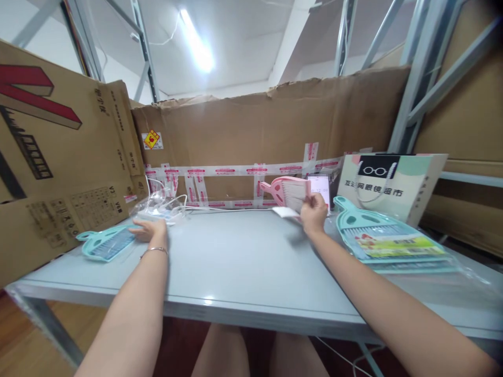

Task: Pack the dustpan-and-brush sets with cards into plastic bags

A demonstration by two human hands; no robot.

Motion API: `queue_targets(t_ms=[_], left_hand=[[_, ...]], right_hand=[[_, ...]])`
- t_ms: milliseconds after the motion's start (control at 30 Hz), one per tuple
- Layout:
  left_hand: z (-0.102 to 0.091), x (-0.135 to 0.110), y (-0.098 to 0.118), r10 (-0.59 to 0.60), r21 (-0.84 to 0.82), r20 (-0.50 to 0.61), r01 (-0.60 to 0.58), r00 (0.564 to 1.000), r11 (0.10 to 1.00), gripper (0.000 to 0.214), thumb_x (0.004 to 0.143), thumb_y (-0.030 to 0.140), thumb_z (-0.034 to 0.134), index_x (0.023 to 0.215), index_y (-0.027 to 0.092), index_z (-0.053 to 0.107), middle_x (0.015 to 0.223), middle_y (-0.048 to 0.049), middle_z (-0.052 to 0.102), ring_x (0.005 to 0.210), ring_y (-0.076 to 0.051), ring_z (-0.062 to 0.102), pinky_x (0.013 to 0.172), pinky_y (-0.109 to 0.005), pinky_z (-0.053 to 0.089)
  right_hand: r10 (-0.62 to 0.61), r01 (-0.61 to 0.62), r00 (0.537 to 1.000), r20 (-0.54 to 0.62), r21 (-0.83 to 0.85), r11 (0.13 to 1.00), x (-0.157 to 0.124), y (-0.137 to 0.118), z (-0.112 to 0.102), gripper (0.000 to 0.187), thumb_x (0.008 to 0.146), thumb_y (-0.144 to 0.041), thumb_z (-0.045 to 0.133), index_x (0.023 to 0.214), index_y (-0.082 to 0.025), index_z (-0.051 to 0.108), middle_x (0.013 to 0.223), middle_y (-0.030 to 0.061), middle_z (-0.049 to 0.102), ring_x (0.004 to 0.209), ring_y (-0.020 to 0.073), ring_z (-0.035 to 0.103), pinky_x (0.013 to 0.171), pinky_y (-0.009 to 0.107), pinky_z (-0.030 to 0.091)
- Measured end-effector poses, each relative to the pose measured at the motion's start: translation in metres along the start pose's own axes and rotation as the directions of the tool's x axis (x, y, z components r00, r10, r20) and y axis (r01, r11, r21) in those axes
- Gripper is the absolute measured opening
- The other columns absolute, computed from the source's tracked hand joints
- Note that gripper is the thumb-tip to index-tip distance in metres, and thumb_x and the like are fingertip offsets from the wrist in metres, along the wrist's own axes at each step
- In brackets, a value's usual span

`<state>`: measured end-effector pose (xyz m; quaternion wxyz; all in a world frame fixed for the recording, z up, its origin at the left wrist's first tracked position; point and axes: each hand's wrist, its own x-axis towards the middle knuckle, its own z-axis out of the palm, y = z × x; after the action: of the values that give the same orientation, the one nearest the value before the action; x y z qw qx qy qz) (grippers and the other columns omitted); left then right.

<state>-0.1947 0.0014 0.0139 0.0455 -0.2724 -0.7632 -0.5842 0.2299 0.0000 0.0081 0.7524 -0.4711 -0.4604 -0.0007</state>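
Observation:
My left hand (pixel 149 229), with a thin bracelet at the wrist, is at the left of the table. Its fingers close around the right end of a teal dustpan-and-brush set (pixel 108 243), which lies with its handle pointing left. My right hand (pixel 314 213) grips a pink dustpan and brush (pixel 288 191) by its wide right end, raised above the far part of the table. Pale bristles show on the pink set, and its handle points left. Just below it is a white flat piece (pixel 285 212), whose kind I cannot make out.
More teal dustpan-and-brush sets (pixel 393 238) in clear plastic lie at the right. Behind them stand a paper bag (pixel 393 183) and a lit phone (pixel 320 188). Crumpled clear plastic (pixel 159 207) and white cables sit at the back left. Cardboard (pixel 243 131) walls the table (pixel 236 267).

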Motion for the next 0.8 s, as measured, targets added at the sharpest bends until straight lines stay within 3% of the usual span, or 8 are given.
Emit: queue_targets(t_ms=[133,267,333,400,467,567,667,800], left_hand=[[-0.004,-0.002,0.010,-0.089,0.001,-0.185,0.091,0.979,0.996,0.113,0.053,0.018,0.072,0.139,0.010,-0.001,0.146,-0.0273,-0.005,0.135,-0.040,0.000,0.106,-0.057,0.007],[-0.014,-0.021,0.045,0.374,-0.019,-0.224,-0.387,0.900,0.922,0.096,0.067,0.026,0.063,0.140,0.005,0.004,0.147,-0.0247,-0.005,0.135,-0.035,-0.008,0.105,-0.057,-0.006],[-0.010,-0.046,0.066,0.533,-0.204,-0.102,-0.542,0.840,0.815,0.078,0.073,0.025,0.058,0.139,0.010,0.019,0.149,-0.0185,0.003,0.137,-0.031,-0.003,0.107,-0.055,-0.003],[-0.001,-0.078,0.083,0.570,-0.527,0.225,-0.393,0.791,0.754,0.058,0.077,0.029,0.055,0.131,0.015,0.037,0.143,-0.0150,0.027,0.134,-0.030,0.020,0.108,-0.051,0.017],[0.008,-0.106,0.094,0.523,-0.656,0.640,0.046,0.563,0.754,0.046,0.080,0.038,0.052,0.121,0.019,0.048,0.135,-0.0137,0.041,0.123,-0.030,0.040,0.098,-0.050,0.036],[0.010,-0.125,0.096,0.576,-0.583,0.798,0.463,0.176,0.667,0.045,0.076,0.042,0.059,0.118,0.027,0.050,0.138,-0.0085,0.039,0.117,-0.027,0.047,0.088,-0.050,0.045],[0.001,-0.118,0.091,0.672,-0.630,0.726,0.536,0.150,0.561,0.046,0.071,0.036,0.067,0.114,0.029,0.051,0.141,-0.0050,0.036,0.119,-0.025,0.045,0.089,-0.048,0.045],[-0.008,-0.112,0.091,0.712,-0.700,0.678,0.455,0.183,0.550,0.039,0.068,0.033,0.070,0.101,0.022,0.052,0.134,-0.0083,0.046,0.114,-0.025,0.049,0.084,-0.042,0.049]], right_hand=[[0.123,-0.120,0.985,-0.118,0.032,0.992,0.004,0.001,0.002,0.009,0.069,-0.015,0.045,0.063,-0.021,0.041,0.060,-0.0015,0.049,0.061,0.0142,0.049,0.062,0.026,0.039],[0.373,-0.308,0.902,-0.216,0.281,0.909,0.011,-0.001,0.006,0.012,0.066,-0.015,0.052,0.069,-0.021,0.042,0.066,-0.0032,0.053,0.066,0.0137,0.056,0.064,0.025,0.044],[0.515,-0.418,0.849,-0.113,0.452,0.788,0.012,-0.007,0.009,0.012,0.069,-0.016,0.051,0.071,-0.022,0.041,0.066,-0.0055,0.053,0.065,0.0114,0.056,0.064,0.024,0.046],[0.593,-0.542,0.799,0.096,0.540,0.644,0.010,-0.015,0.012,0.013,0.070,-0.015,0.051,0.070,-0.022,0.041,0.064,-0.0066,0.053,0.062,0.0098,0.056,0.062,0.022,0.047],[0.591,-0.642,0.753,0.290,0.522,0.562,0.001,-0.023,0.017,0.014,0.067,-0.012,0.055,0.068,-0.021,0.044,0.062,-0.0053,0.055,0.058,0.0103,0.056,0.060,0.024,0.049],[0.543,-0.764,0.640,0.544,0.372,0.528,-0.020,-0.033,0.026,0.012,0.064,-0.010,0.059,0.065,-0.018,0.051,0.063,-0.0002,0.059,0.058,0.0128,0.058,0.060,0.027,0.051],[0.488,-0.761,0.559,0.671,0.180,0.623,-0.037,-0.045,0.031,0.006,0.067,-0.012,0.058,0.070,-0.016,0.055,0.072,0.0051,0.062,0.068,0.0160,0.060,0.066,0.032,0.052],[0.188,-0.291,0.858,0.478,0.150,0.945,-0.040,-0.069,0.029,0.026,0.068,-0.022,0.061,0.093,-0.020,0.055,0.100,0.0067,0.057,0.098,0.0206,0.052,0.087,0.041,0.043]])
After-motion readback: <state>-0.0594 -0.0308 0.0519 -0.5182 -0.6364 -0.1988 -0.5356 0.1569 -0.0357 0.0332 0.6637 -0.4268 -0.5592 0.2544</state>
